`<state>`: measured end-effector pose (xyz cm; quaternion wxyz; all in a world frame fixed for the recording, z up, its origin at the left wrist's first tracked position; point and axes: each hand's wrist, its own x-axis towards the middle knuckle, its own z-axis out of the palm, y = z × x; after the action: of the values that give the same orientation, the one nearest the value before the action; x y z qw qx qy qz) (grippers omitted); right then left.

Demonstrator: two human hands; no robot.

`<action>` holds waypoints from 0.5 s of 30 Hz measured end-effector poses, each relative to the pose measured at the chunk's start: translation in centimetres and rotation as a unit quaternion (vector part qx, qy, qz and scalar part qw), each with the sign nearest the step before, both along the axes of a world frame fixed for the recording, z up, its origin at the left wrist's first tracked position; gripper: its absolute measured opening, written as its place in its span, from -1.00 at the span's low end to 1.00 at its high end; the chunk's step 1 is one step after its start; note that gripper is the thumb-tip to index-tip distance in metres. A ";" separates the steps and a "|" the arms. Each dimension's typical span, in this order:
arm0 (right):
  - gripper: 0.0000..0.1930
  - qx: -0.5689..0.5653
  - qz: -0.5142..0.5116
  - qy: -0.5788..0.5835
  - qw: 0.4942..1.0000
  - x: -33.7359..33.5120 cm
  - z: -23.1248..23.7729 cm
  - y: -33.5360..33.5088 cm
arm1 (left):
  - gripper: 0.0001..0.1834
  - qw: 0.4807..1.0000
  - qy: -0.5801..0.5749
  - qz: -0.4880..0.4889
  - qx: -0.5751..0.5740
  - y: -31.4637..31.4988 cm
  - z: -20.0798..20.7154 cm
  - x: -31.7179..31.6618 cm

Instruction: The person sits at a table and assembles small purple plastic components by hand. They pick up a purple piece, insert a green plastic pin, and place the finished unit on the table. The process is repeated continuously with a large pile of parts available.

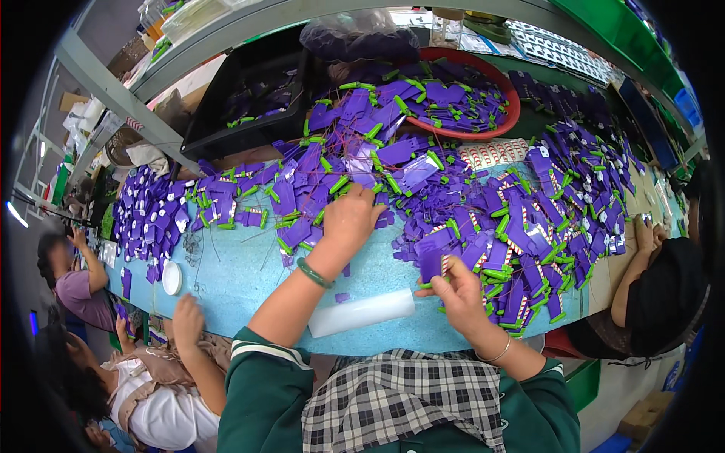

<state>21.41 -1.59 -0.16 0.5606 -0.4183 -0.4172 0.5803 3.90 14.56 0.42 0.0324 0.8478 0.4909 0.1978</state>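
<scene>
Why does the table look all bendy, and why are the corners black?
In the head view the fisheye lens curves the blue table and grey shelf rail; the corners fall outside its round image. Light is even, shadows soft. The left hand and right hand look sharp among purple tags.

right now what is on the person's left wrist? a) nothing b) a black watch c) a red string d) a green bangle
d: a green bangle circles the wrist of the left hand, which reaches into the pile of purple and green parts; the right hand wears a thin metal-coloured bracelet instead.
</scene>
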 end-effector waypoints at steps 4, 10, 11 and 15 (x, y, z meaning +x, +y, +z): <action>-0.87 0.046 0.020 -0.096 0.994 -0.1 -0.5 -0.3 | -0.73 0.998 0.039 0.044 -0.034 0.4 -0.8 0.7; -0.62 0.110 0.006 -0.117 0.987 0.6 0.8 0.7 | -0.79 0.987 -0.126 -0.094 0.023 -3.6 2.8 -1.8; -0.57 0.121 0.006 -0.120 0.985 0.7 0.9 0.9 | -0.79 0.985 -0.130 -0.115 -0.007 -5.1 3.4 -2.3; -0.54 0.103 0.018 -0.112 0.988 -0.2 1.9 1.2 | -0.76 0.914 -0.290 -0.132 -0.252 -10.6 5.4 -3.5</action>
<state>21.16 -0.41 1.74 0.5398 -0.4131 -0.5421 0.4940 0.43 3.92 5.77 0.4114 0.7743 0.3769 0.2987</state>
